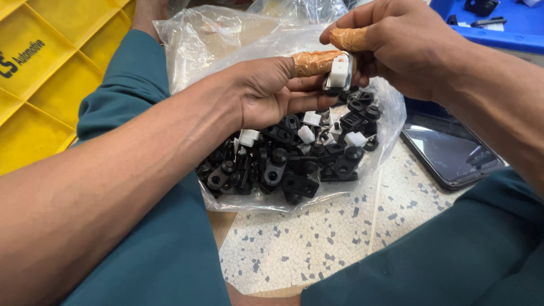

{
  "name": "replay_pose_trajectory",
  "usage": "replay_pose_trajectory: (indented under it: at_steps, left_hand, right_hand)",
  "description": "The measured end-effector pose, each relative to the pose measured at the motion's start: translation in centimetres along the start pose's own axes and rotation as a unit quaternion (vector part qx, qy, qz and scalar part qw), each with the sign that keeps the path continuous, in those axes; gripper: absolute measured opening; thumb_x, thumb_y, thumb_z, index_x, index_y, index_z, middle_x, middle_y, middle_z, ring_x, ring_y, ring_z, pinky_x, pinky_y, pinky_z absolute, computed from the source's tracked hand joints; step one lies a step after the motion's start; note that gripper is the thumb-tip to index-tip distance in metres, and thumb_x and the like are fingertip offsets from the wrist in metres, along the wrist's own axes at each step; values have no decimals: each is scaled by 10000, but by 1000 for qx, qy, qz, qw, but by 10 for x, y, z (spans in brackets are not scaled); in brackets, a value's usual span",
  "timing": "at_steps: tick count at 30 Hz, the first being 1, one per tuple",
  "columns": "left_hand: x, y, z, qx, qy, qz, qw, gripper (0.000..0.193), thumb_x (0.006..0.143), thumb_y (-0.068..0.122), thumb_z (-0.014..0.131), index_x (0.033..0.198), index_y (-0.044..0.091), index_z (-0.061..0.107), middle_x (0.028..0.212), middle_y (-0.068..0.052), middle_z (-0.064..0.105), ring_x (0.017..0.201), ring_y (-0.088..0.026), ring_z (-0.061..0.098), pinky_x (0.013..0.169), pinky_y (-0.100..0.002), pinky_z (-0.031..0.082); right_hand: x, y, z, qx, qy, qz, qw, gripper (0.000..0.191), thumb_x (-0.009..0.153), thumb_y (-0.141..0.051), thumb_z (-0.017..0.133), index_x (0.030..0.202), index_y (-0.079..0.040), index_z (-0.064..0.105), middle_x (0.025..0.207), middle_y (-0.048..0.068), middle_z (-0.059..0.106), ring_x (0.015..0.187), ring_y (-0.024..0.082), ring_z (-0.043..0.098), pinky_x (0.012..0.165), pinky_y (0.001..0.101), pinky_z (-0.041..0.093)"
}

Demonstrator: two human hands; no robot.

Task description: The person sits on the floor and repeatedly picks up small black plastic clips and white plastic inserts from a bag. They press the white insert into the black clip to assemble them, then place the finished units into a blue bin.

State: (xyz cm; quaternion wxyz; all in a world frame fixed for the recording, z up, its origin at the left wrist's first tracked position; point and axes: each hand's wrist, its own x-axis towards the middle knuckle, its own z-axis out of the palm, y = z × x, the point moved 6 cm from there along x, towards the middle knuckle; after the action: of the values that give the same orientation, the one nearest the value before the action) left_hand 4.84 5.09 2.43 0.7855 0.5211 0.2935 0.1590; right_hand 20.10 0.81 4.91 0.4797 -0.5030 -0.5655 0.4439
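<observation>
My left hand point(266, 93) and my right hand point(396, 42) meet above an open clear plastic bag point(215, 45). Both pinch one small part point(339, 73) with a white block on a black base. Tan tape wraps my left thumb and a right fingertip. Below the hands, the bag holds a heap of several black plastic brackets point(289, 164) mixed with a few white clips point(248, 136). The bag rests between my legs in teal trousers.
A yellow plastic crate point(51, 73) stands at the left. A dark phone point(450, 150) lies on the speckled floor point(317, 243) at the right. A blue tray point(504, 25) with small dark parts sits at the top right.
</observation>
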Motion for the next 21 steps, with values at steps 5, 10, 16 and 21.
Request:
replay_pose_trajectory:
  at_steps: [5, 10, 16, 21]
  left_hand:
    - [-5, 3, -1, 23, 50, -11, 998, 347, 901, 214, 734, 1171, 11, 658, 1057, -102, 707, 905, -146, 752, 875, -258, 647]
    - [-11, -4, -14, -192, 156, 19, 969, 441, 871, 362, 753, 1078, -4, 620, 1005, -111, 654, 867, -192, 689, 775, -236, 629]
    - [8, -1, -5, -120, 123, 145, 974, 355, 908, 101, 723, 1238, 7, 630, 1054, -96, 669, 887, -136, 685, 778, -204, 644]
    - [6, -5, -19, -120, 261, 114, 951, 368, 932, 20, 598, 1294, 87, 580, 1013, -109, 682, 785, -140, 671, 699, -210, 623]
  right_hand:
    - [0, 15, 3, 117, -48, 39, 991, 220, 1084, -182, 587, 1143, 8, 681, 883, 53, 677, 676, 87, 597, 558, 210, 520]
    - [1, 20, 7, 208, 32, 95, 973, 165, 1054, -129, 540, 1152, 0, 567, 999, 55, 659, 777, 49, 675, 672, 111, 580]
    - [-11, 14, 20, 231, 116, 108, 960, 177, 1041, -92, 536, 1158, 15, 613, 1089, 66, 615, 851, 37, 634, 755, 118, 586]
    - [-18, 6, 29, 175, 96, 89, 976, 199, 1043, -227, 543, 1112, -44, 578, 1011, 41, 588, 811, 56, 594, 680, 164, 529]
